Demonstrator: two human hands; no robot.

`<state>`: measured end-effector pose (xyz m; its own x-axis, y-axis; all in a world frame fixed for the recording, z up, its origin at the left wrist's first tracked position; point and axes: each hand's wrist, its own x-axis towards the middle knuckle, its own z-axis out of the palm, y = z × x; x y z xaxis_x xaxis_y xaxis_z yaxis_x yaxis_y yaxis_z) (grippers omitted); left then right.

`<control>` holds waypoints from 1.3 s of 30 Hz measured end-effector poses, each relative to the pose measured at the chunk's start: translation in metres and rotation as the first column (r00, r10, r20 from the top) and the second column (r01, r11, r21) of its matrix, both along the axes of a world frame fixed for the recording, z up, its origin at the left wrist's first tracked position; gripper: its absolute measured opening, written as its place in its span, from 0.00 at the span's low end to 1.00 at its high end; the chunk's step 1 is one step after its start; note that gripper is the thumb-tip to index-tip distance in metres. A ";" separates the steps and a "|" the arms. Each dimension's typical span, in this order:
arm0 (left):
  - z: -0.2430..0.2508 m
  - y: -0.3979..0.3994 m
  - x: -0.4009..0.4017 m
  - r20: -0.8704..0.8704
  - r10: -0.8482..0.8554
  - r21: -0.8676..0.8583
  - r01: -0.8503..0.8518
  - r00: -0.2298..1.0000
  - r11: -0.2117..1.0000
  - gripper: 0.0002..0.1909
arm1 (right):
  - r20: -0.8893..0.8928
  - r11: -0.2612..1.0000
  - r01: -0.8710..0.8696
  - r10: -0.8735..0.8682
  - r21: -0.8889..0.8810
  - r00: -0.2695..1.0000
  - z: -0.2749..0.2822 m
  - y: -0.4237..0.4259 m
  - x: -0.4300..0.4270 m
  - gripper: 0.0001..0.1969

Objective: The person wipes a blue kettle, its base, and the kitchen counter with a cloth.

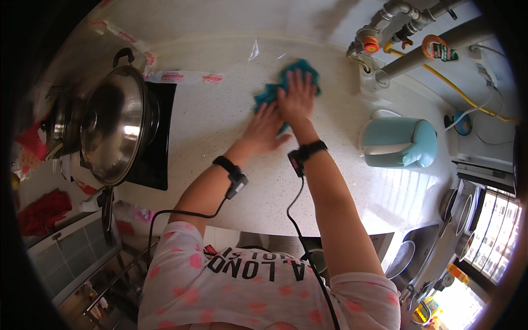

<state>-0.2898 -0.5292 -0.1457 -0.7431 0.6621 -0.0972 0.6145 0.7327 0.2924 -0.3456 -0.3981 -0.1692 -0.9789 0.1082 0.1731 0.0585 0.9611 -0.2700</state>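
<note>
A crumpled teal cloth (pixel 307 68) lies on the speckled white countertop (pixel 247 185). My right hand (pixel 298 97) presses flat on the cloth, its fingers spread and pointing towards the wall. Just to its left, my left hand (pixel 266 128) lies palm down with the fingertips at the cloth's lower left part and the thumb stretched out to the right. The two hands nearly meet or overlap slightly. Part of the cloth is hidden under them. Both hands are a little blurred. Each wrist wears a black strap with a small cabled device.
A lidded metal wok (pixel 113 123) stands on the black cooktop (pixel 159 165) at left. At right are a light-blue electric kettle (pixel 392 142), a clear cup (pixel 377 80) and a sink (pixel 423 243). Pipes and a yellow hose (pixel 449 82) run along the wall; tape (pixel 192 77) lies behind the cooktop.
</note>
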 end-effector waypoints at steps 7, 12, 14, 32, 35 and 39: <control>0.009 0.035 0.098 0.154 -0.236 0.037 0.233 0.959 0.972 0.41 | 0.047 0.987 0.160 -0.159 -0.005 0.986 0.017 0.047 0.133 0.32; 0.013 -0.056 0.169 0.244 -0.136 0.134 0.106 0.960 0.985 0.38 | 0.196 0.987 -0.101 0.126 -0.128 0.973 0.040 -0.046 0.174 0.35; 0.017 -0.092 0.172 0.265 0.033 0.023 -0.040 0.964 0.999 0.36 | 0.141 0.941 -0.261 0.294 -0.218 0.945 0.039 -0.085 0.157 0.35; 0.014 -0.227 0.292 0.149 0.424 -0.045 -0.422 0.893 0.905 0.40 | 0.112 0.694 -0.701 0.719 -0.165 0.686 0.027 -0.262 0.231 0.35; 0.020 -0.219 0.299 0.229 0.337 -0.019 -0.342 0.913 0.939 0.38 | 0.103 0.738 -0.627 0.664 -0.250 0.740 0.027 -0.234 0.249 0.34; 0.020 -0.174 0.253 0.189 0.025 0.119 -0.049 0.982 0.992 0.34 | 0.066 0.910 -0.333 0.358 -0.249 0.931 0.034 -0.160 0.249 0.35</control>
